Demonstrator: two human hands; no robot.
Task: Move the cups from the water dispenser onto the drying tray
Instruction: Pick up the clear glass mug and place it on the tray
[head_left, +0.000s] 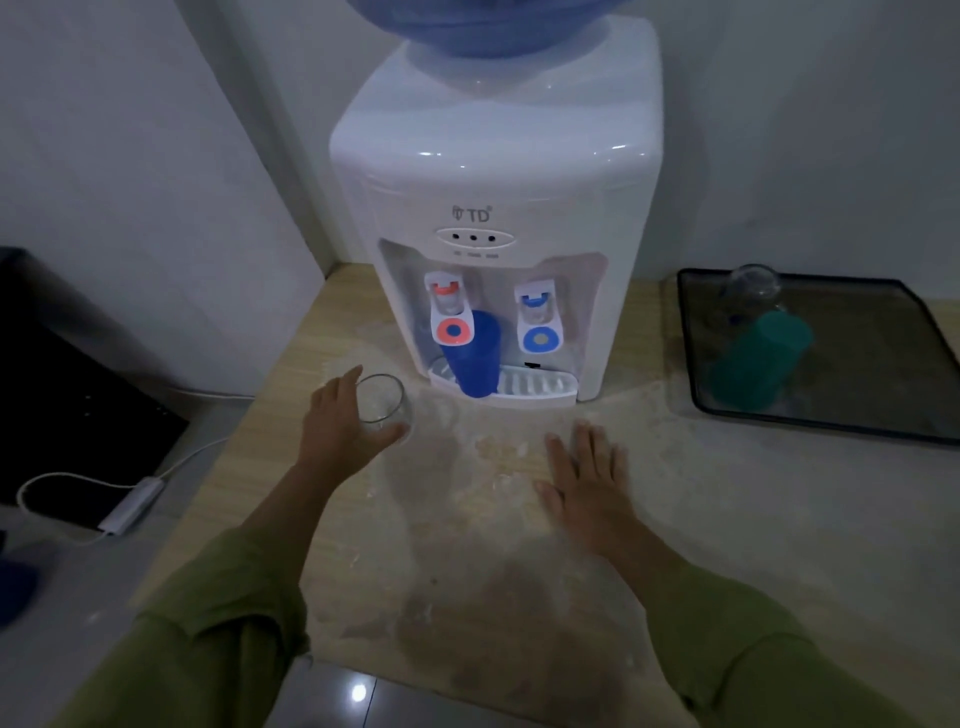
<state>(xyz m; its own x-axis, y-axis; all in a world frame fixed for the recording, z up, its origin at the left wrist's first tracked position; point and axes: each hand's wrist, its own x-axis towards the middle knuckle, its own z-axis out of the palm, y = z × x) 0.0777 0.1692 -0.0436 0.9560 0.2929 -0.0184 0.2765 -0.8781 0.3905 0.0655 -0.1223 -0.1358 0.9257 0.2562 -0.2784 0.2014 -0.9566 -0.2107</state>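
Note:
A white water dispenser (493, 208) stands at the back of a wooden counter. A blue cup (475, 358) sits upside down on its drip grille (535, 387), under the red tap. My left hand (343, 421) wraps around a clear glass (382, 400) in front of the dispenser's left corner. My right hand (587, 478) lies flat on the counter, fingers spread, holding nothing. On the right, a dark drying tray (883, 364) holds a teal cup (761, 358) and a clear glass (750, 286) behind it.
A white wall rises behind the dispenser and at the left. A dark appliance (78, 389) and a white cable with an adapter (130, 504) lie lower left, past the counter's edge. The counter's front edge runs just below my forearms.

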